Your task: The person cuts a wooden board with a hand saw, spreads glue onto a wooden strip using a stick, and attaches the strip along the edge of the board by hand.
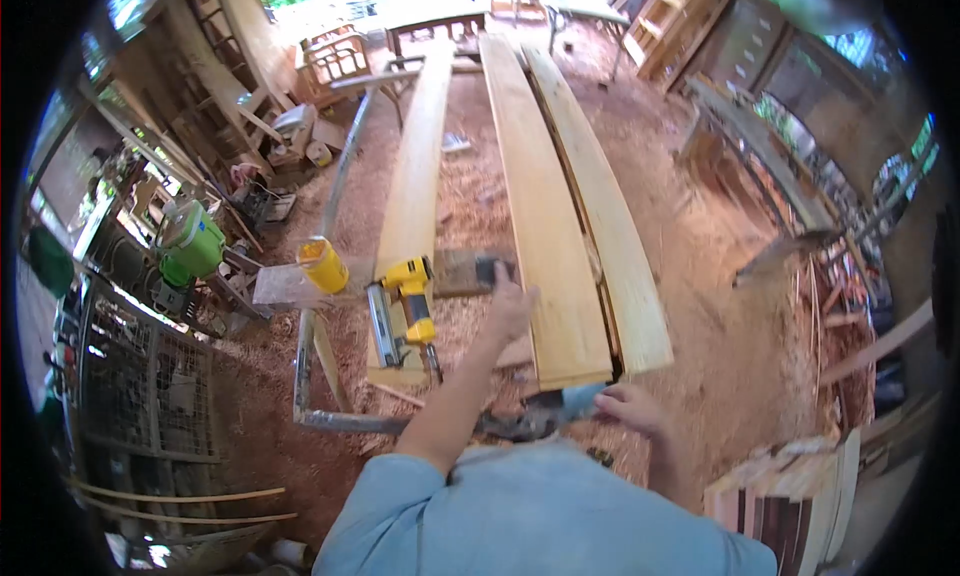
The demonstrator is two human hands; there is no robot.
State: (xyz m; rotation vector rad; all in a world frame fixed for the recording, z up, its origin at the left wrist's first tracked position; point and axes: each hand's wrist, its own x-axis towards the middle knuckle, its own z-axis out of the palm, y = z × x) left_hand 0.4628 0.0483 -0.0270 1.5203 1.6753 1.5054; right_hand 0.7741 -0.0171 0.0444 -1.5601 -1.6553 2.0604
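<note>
My left hand (512,306) is beside the left edge of a long wide plank (545,226). Its fingers are closed at a small dark block (487,270), whose kind I cannot make out. Close to the plank's near end, my right hand (632,410) has its fingers curled toward a blue-grey object (580,401), which is blurred. A second plank (605,216) lies to the right, with a dark narrow gap between the two. Left of my left arm, a yellow and black nail gun (407,306) rests on another plank (415,166).
A yellow tub (323,265) stands on a wooden crosspiece (280,286) at left. A metal frame (345,421) runs below the planks. Green containers (193,238) stand farther left. A wooden bench (760,156) is at right, and cut boards (780,496) stack at lower right. Shavings cover the floor.
</note>
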